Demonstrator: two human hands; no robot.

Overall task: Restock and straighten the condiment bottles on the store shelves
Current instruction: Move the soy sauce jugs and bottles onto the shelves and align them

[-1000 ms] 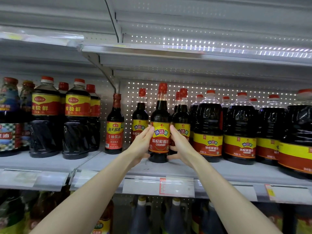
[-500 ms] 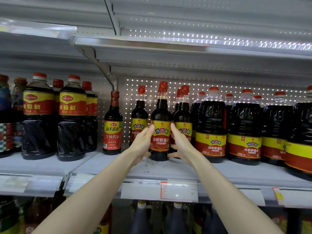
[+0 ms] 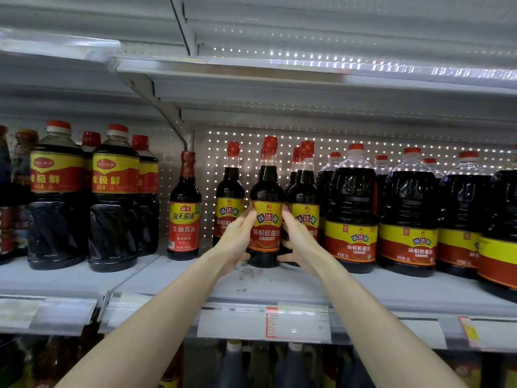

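At the centre of the frame, a slim soy sauce bottle (image 3: 265,208) stands upright on the grey shelf (image 3: 279,287). The left hand (image 3: 237,239) and right hand (image 3: 300,239) wrap its labelled sides, fingers curled round it, between matching bottles.

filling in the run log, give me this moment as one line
step: straightening | left hand: grips soy sauce bottle | right hand: grips same bottle | bottle: upright on shelf, label facing out
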